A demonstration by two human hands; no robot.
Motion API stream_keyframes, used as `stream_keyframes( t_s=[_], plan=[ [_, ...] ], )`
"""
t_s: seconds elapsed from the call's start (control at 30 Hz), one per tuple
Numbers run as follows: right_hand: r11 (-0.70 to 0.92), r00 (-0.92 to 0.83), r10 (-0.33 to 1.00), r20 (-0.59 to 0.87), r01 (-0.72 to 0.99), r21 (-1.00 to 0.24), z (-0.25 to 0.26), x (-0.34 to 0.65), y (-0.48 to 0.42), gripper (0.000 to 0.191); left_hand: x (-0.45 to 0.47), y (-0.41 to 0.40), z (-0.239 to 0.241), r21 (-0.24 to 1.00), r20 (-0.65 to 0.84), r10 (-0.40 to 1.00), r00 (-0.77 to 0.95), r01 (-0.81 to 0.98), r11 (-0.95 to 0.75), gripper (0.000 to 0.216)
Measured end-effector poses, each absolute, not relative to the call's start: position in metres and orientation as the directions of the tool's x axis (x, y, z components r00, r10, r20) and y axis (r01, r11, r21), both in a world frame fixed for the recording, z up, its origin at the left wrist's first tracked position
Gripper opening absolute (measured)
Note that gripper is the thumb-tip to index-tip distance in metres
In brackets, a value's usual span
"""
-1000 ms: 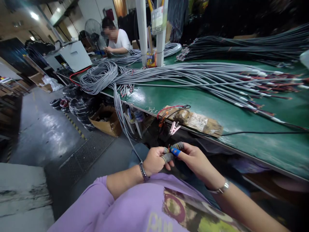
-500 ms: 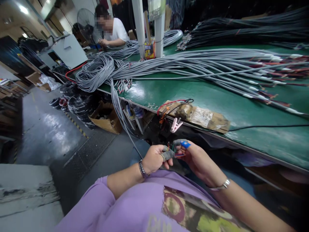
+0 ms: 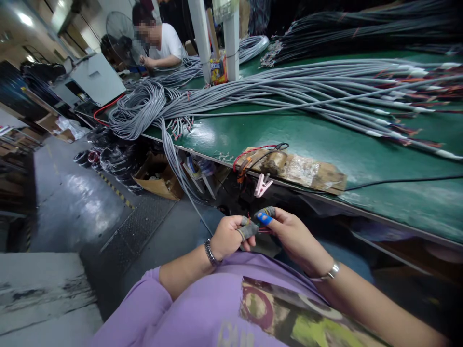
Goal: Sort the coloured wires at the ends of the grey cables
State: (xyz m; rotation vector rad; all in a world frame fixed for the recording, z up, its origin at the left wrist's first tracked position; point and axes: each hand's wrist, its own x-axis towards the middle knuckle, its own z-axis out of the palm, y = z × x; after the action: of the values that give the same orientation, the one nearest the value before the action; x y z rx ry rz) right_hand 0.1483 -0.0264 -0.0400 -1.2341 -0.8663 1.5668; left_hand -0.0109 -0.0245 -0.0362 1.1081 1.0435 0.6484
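In front of my body, my left hand (image 3: 231,234) is closed around the end of a grey cable (image 3: 201,215), which hangs down from the bench edge. Thin coloured wires (image 3: 265,231) stick out of that end towards the right. My right hand (image 3: 289,232) pinches at these wires, its thumb and forefinger together and close to the left fingertips. Both hands wear grey finger covers, and the right thumb has a blue one. A pink clip (image 3: 262,185) hangs at the bench edge just above my hands.
A green bench (image 3: 224,130) carries a coil of grey cables (image 3: 139,108) and long cables with white-wrapped ends. A taped wooden board (image 3: 307,172) lies at its near edge. Across it sits a co-worker (image 3: 169,43). A cardboard box (image 3: 159,176) stands on the floor.
My right hand has moved a little left, closer to my left hand, and its thumb and forefinger now press together on the wires. The view has shifted slightly.
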Motion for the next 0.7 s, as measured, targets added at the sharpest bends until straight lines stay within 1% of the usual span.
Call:
stream_keyframes(
  t_s=[0.1,0.2,0.27,0.33,0.4,0.5,0.57,0.63,0.7],
  plan=[
    [-0.34,-0.015,0.93,-0.367,-0.415,-0.844,-0.04,0.152,-0.022,0.031,-0.012,-0.024,-0.032,0.925,-0.364,0.829,0.424,0.063,0.375,0.048],
    [-0.345,-0.033,0.918,-0.395,-0.556,-0.756,-0.039,0.164,-0.014,0.028,-0.012,-0.021,-0.025,0.901,-0.402,0.793,0.458,0.047,0.431,0.048],
    [-0.4,-0.078,0.892,-0.444,-0.593,-0.699,-0.041,0.172,-0.008,0.027,-0.013,-0.017,-0.02,0.886,-0.42,0.775,0.473,0.028,0.463,0.048],
    [-0.458,-0.133,0.867,-0.48,-0.591,-0.664,-0.042,0.176,-0.002,0.03,-0.012,-0.013,-0.014,0.877,-0.429,0.764,0.482,0.021,0.479,0.048],
    [-0.485,-0.196,0.863,-0.465,-0.577,-0.657,-0.041,0.178,0.005,0.034,-0.011,-0.008,-0.01,0.875,-0.429,0.756,0.494,0.019,0.484,0.046],
    [-0.473,-0.285,0.881,-0.378,-0.544,-0.694,-0.036,0.174,0.015,0.038,-0.009,-0.001,-0.007,0.872,-0.422,0.742,0.521,0.009,0.49,0.044],
    [-0.412,-0.298,0.908,-0.294,-0.514,-0.752,-0.031,0.169,0.019,0.04,-0.008,0.003,-0.006,0.867,-0.418,0.728,0.543,0.001,0.498,0.043],
    [-0.285,-0.208,0.955,-0.212,-0.449,-0.847,-0.028,0.164,0.02,0.04,-0.008,0.008,-0.006,0.866,-0.411,0.716,0.564,-0.006,0.501,0.043],
    [-0.132,-0.024,0.991,-0.132,-0.307,-0.942,-0.026,0.16,0.019,0.042,-0.007,0.013,-0.005,0.865,-0.401,0.705,0.585,-0.011,0.501,0.043]
  ],
)
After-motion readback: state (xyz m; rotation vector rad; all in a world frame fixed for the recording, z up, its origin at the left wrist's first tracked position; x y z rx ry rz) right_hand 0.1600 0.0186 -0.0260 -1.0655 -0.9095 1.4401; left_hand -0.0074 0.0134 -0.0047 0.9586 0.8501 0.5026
